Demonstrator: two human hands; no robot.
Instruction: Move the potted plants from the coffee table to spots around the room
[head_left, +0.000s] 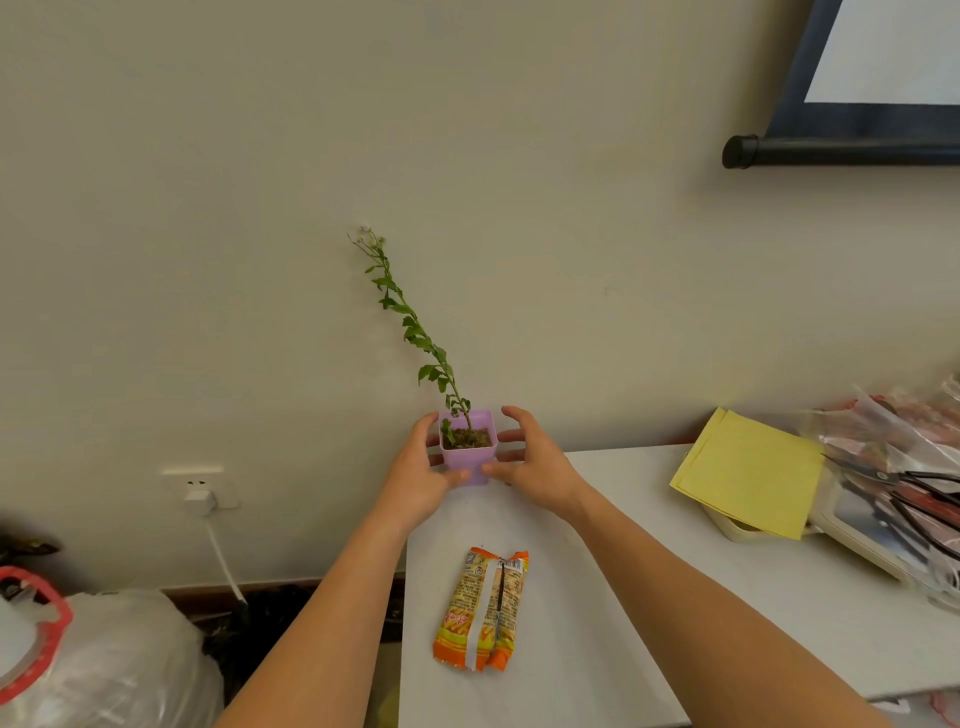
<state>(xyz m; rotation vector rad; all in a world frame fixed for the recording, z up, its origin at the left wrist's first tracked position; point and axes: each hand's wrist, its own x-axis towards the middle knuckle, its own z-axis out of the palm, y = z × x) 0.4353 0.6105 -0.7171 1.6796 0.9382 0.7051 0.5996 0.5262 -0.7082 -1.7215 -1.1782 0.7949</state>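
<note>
A small lilac square pot (468, 458) holding soil and one tall, thin, leafy stem (415, 332) stands at the far left corner of a white table (597, 597), close to the wall. My left hand (418, 475) grips the pot's left side, thumb at its lower front. My right hand (530, 460) cups the right side; its thumb touches the pot's base, while the fingers are spread and look slightly apart from the rim.
An orange snack packet (483, 610) lies on the table nearer me. Yellow paper sheets (748, 473) on a cream tray, plastic bags and black scissors (898, 483) fill the right. A wall socket with plug (200, 493) and bagged items (104, 660) sit at left.
</note>
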